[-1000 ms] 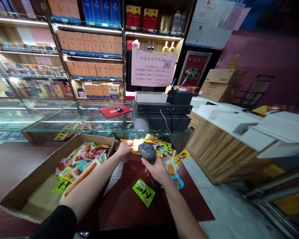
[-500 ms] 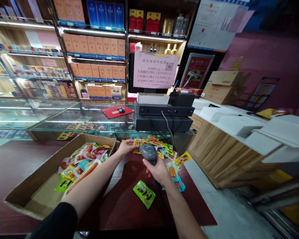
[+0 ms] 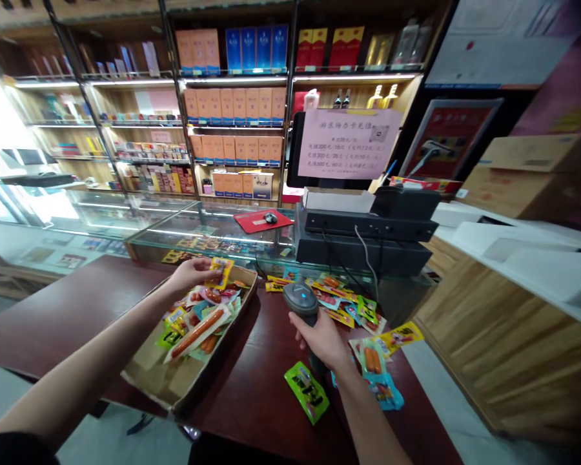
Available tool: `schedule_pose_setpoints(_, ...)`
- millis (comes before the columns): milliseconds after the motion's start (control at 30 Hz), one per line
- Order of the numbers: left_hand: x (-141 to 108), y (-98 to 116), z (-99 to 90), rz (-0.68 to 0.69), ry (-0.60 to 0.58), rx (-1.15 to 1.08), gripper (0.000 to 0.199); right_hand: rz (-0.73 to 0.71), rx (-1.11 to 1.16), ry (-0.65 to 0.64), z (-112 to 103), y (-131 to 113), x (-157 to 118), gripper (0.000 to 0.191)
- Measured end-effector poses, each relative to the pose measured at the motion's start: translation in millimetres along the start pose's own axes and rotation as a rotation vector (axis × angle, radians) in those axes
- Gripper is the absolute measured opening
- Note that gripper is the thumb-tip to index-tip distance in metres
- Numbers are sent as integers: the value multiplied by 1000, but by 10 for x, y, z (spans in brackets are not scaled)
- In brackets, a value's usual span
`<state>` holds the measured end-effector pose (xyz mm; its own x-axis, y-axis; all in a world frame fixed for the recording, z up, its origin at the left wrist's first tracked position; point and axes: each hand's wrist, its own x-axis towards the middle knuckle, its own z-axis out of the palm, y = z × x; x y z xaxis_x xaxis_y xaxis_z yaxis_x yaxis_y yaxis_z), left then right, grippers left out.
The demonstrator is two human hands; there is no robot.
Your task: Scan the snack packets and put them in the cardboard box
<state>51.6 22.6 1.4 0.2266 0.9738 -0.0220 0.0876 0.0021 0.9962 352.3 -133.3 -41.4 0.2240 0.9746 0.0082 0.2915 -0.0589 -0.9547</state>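
Observation:
My left hand (image 3: 192,272) pinches a small yellow snack packet (image 3: 221,272) above the far end of a shallow cardboard box (image 3: 167,394). Inside the box lie several packaged sausages, among them a long one in clear wrap (image 3: 197,334). My right hand (image 3: 322,336) is wrapped round the handle of a dark handheld scanner (image 3: 301,298), whose head shows a small blue light. On the dark red table (image 3: 242,387), a green packet (image 3: 306,392) lies just left of my right forearm. Several colourful packets (image 3: 341,300) are heaped beyond the scanner, and more lie to its right.
Behind the table is a glass counter (image 3: 164,226) with a red mouse pad (image 3: 256,221) and black till equipment (image 3: 363,223) with cables. A pink sign (image 3: 346,145) hangs on a screen. Wooden cabinet (image 3: 523,342) stands right; boxed goods fill the back shelves.
My left hand has moved left with the yellow packet, from beside the scanner to over the box. The view has turned left. My right hand still holds the scanner.

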Motion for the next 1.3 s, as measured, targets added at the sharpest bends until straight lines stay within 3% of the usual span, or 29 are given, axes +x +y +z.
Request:
schedule_pose_setpoints(67, -168, 28, -246, -28, 87, 51, 51, 3, -2, -16, 32, -11, 13, 30)
schedule_pose_setpoints(167, -347, 47, -458, -29, 196, 51, 48, 3, -9, -27, 66, 1, 39, 30)
schedule_pose_setpoints(300, -338, 8, -452, -32, 163, 105, 47, -4, -20, -30, 78, 37, 64, 33)
schedule_pose_setpoints(433, -191, -55, -56, 4, 4, 150, 44, 0, -13, 1, 21, 53, 52, 34)
schedule_pose_setpoints(533, -111, -94, 464, 13, -146, 179, 42, 11, 3, 46, -70, 50, 17, 32)
schedule_pose_setpoints(600, -80, -135, 855, 114, -244, 187, 36, 24, 4, 76, -147, 47, -13, 30)
schedule_pose_setpoints(667, -67, -198, 1236, 180, -382, 211, 34, 33, -3, 98, -230, 46, -46, 29)
schedule_pose_setpoints(767, -91, -320, 1736, 280, -702, 334, 37, 44, -13, 150, -357, 51, -100, 28)
schedule_pose_setpoints(833, -136, -404, 2000, 335, -886, 477, 38, 37, -31, 183, -432, 63, -137, 28)
schedule_pose_setpoints(900, -196, -480, 2199, 382, -988, 571, 38, 27, -43, 204, -492, 91, -172, 28)
schedule_pose_setpoints(1033, -306, -603, 2376, 435, -1055, 633, 38, 49, -25, 227, -556, 182, -220, 29)
schedule_pose_setpoints(1300, -294, -713, 2238, 446, -1232, 691, 47, 107, -11, 242, -512, 204, -258, 29)
